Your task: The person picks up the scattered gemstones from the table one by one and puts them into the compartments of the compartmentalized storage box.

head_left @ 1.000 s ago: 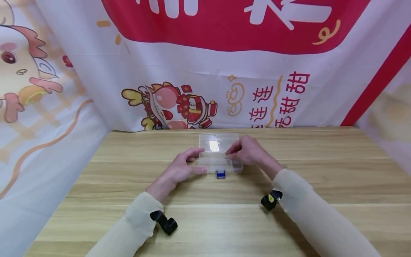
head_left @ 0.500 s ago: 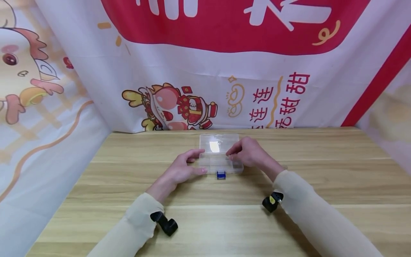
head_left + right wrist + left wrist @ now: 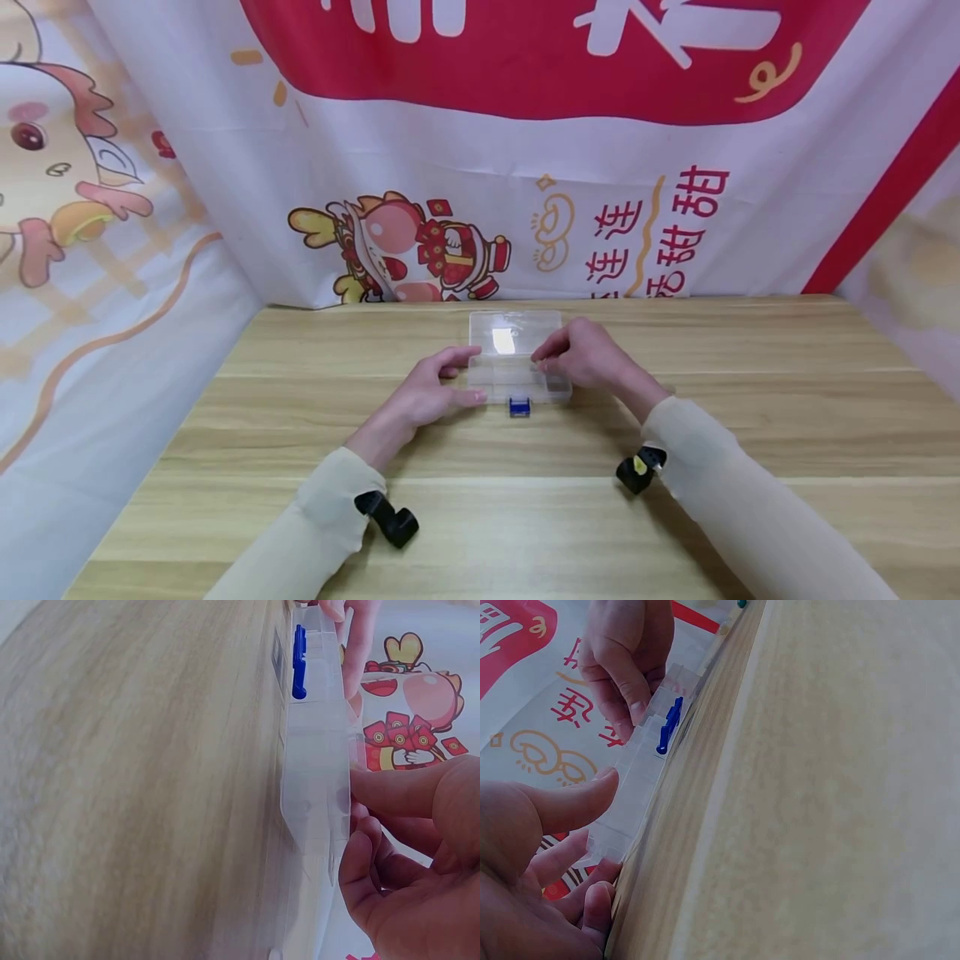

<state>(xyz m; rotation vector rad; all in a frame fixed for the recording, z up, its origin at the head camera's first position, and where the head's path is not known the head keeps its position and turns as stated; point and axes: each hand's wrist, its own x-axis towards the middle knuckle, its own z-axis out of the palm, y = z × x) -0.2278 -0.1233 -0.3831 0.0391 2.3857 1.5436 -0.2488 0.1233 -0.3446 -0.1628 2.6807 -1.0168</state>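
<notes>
A clear plastic compartment box (image 3: 510, 379) lies on the table with its lid (image 3: 491, 329) raised at the back. A blue latch (image 3: 519, 407) hangs at the middle of its front edge. My left hand (image 3: 431, 392) holds the box's left end, thumb at the front corner and fingers toward the back. Over the right part of the box, my right hand (image 3: 581, 354) has thumb and forefinger together, pinching what looks like a small clear plastic piece at the compartments. In the right wrist view, the right fingertips (image 3: 360, 787) partly hide that piece behind the box wall.
The wooden table (image 3: 487, 517) extends in front of the box and to both sides. A printed cloth (image 3: 450, 150) hangs right behind the table's back edge. Black wrist cameras (image 3: 393, 521) sit on both sleeves.
The head view has shifted very slightly. Both hands and the box keep nearly the same places, with the right fingertips still at the compartments.
</notes>
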